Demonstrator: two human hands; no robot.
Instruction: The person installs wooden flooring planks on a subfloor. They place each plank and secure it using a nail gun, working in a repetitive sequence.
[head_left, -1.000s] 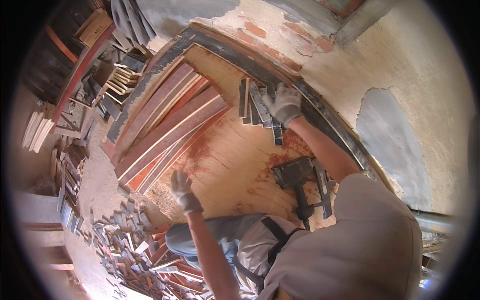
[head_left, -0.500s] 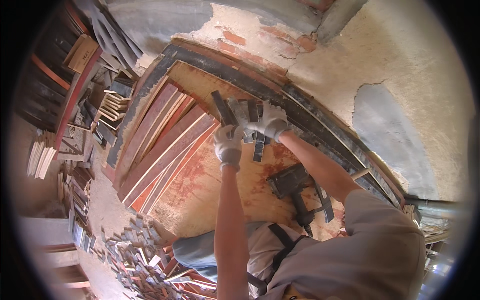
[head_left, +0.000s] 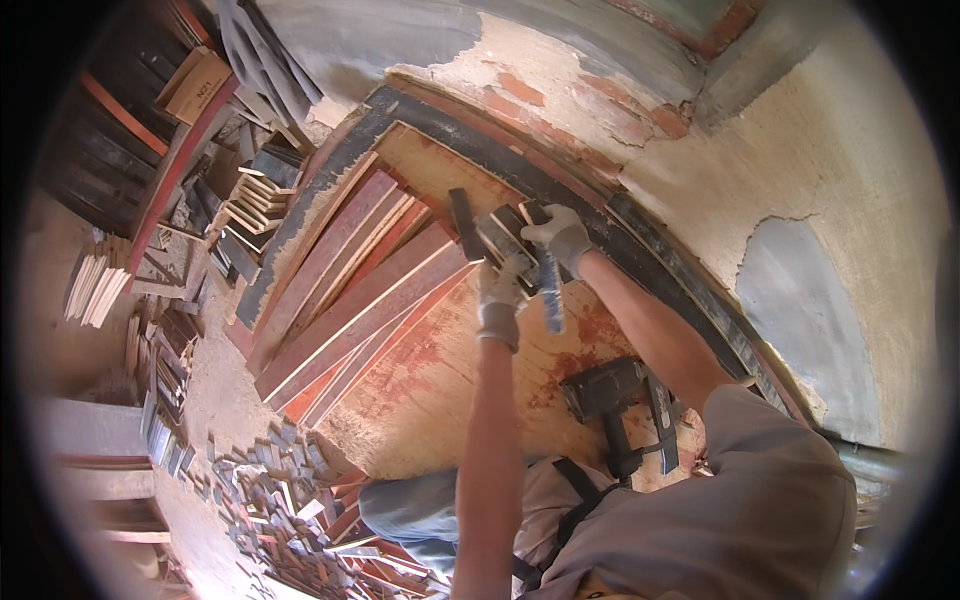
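Both my hands wear pale gloves and meet over a cluster of short dark wooden blocks on the board worktop. My left hand is closed around the lower ends of wooden blocks; its fingers are slightly blurred. At the right of the cluster, my right hand grips the end of a dark block between thumb and fingers. A greyish strip, smeared by motion, slants down between the hands. Left of them another dark block touches the tip of the long reddish boards.
A black nail gun lies on the worktop below my right forearm. Dark beams border the far edge beside a peeling wall. Heaped wood offcuts cover the floor at lower left. A cardboard box rests at upper left.
The whole view has shifted, so the scene sits lower and further right. My right hand has moved onto the end of a dark block; my left hand has drawn below the cluster.
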